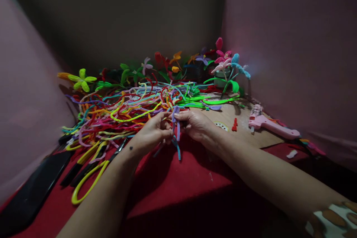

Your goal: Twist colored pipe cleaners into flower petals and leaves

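My left hand (154,131) and my right hand (195,123) meet over a red cloth (178,182), both with fingers closed. Between them they pinch a purple pipe cleaner (175,115) bent into a loop at the top, with a blue pipe cleaner (177,148) hanging below the fingers. Just behind the hands lies a big tangled heap of pipe cleaners (125,109) in many colours.
Finished pipe-cleaner flowers (223,59) stand along the back, with a yellow-green one (80,80) at the left. A pink glue gun (270,124) lies on a wooden board (245,126) at the right. Yellow-handled scissors (89,178) and dark tools lie at the left.
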{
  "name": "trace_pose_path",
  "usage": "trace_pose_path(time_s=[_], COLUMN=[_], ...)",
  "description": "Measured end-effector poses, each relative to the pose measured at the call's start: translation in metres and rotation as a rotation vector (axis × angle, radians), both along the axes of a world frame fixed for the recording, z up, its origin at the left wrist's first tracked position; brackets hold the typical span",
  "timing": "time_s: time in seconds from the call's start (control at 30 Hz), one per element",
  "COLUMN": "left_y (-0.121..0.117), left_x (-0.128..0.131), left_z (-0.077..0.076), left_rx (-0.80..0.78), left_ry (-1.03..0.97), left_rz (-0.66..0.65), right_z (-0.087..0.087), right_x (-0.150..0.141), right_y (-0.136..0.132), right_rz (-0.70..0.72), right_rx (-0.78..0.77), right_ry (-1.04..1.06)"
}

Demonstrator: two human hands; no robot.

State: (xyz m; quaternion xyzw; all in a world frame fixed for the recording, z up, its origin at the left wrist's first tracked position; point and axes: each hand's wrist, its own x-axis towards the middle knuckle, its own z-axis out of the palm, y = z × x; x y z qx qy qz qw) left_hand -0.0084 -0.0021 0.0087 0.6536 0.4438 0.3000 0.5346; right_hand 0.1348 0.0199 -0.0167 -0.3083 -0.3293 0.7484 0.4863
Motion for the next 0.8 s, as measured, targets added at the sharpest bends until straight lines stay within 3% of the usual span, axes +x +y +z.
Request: trace_pose_path(time_s=[0.17,0.33,0.43,0.67,0.8], left_y=[-0.002,0.000,0.003,0.001,0.000], left_x=[-0.005,0.001,0.005,0.007,0.008], left_z=[0.006,-0.001,-0.006,-0.006,-0.005], left_rx=[-0.077,-0.140,-0.131,-0.011,-0.001], left_ry=[0.057,-0.349,-0.451,-0.295,-0.276], left_rz=[-0.020,-0.006,-0.025,0.109,0.173], right_z=[-0.001,-0.002,0.000,0.006,0.000], right_x=[0.000,0.000,-0.001,-0.003,-0.001], right_y=[0.000,-0.002,-0.004,-0.009,-0.006], right_rz=[-0.034,-0.075,-0.063,-0.103,-0.120], right_rx=[0.047,0.065,0.053,0.026,0.185], right_ry=[-0.042,-0.044,-0.052,-0.043,-0.101])
